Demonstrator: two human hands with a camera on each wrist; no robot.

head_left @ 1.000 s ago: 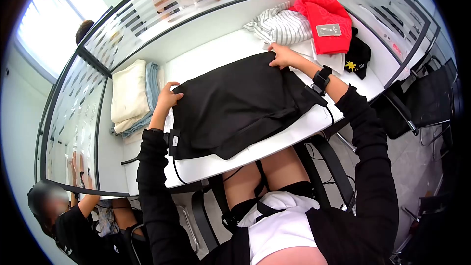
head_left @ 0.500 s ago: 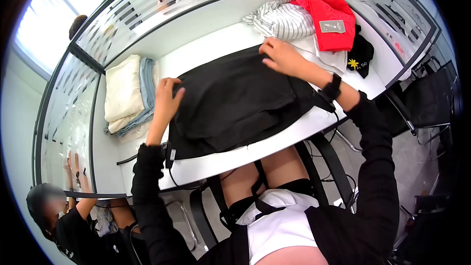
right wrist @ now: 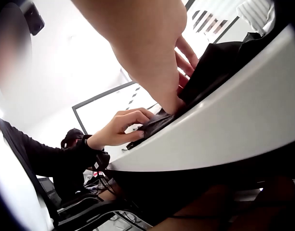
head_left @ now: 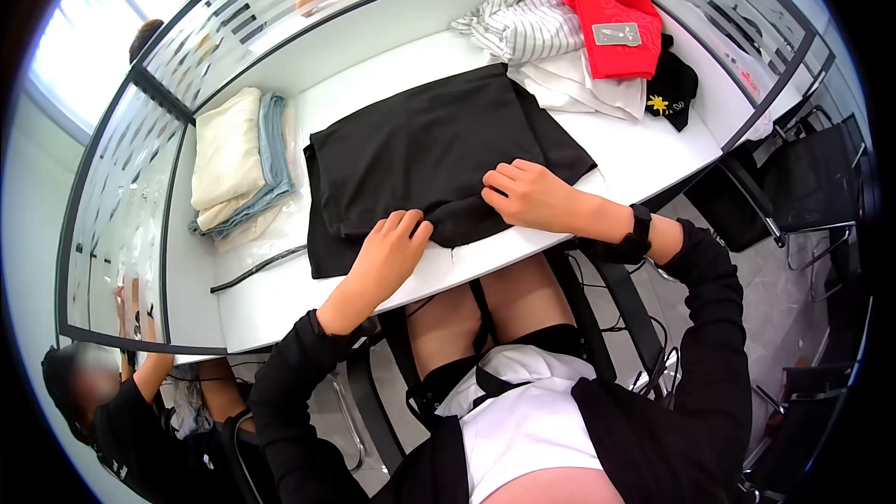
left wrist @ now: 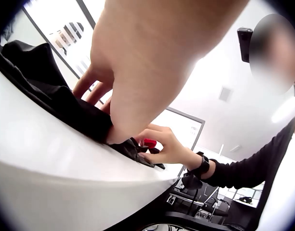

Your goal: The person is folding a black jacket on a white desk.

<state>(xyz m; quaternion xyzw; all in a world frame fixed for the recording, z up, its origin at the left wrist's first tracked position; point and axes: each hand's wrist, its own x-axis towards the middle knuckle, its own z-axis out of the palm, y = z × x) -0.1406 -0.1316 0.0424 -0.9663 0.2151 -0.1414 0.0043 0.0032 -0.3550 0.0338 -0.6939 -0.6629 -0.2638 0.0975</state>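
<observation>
A folded black garment [head_left: 420,140] lies spread on the white table [head_left: 359,93] in the head view, its near edge bunched a little. My left hand [head_left: 387,252] is at that near edge, left of the middle. In the left wrist view its thumb is at the cloth's edge and its fingers curl over the top. The right hand [head_left: 534,198] pinches the same edge further right. Its thumb [right wrist: 169,103] shows low against the cloth in the right wrist view, with the fingers over the fabric. Some fingertips are hidden in the folds.
Folded cream cloth [head_left: 224,154] and blue cloth [head_left: 273,163] are stacked at the left wall. At the back right lie a striped garment [head_left: 523,28], a red garment [head_left: 611,9] with a grey tag, white cloth and a black cap-like item [head_left: 672,93]. Framed partitions surround the table.
Both hands have left the far corners of the black garment and come back toward me to its near edge. They now take hold of that edge, closer together than before.
</observation>
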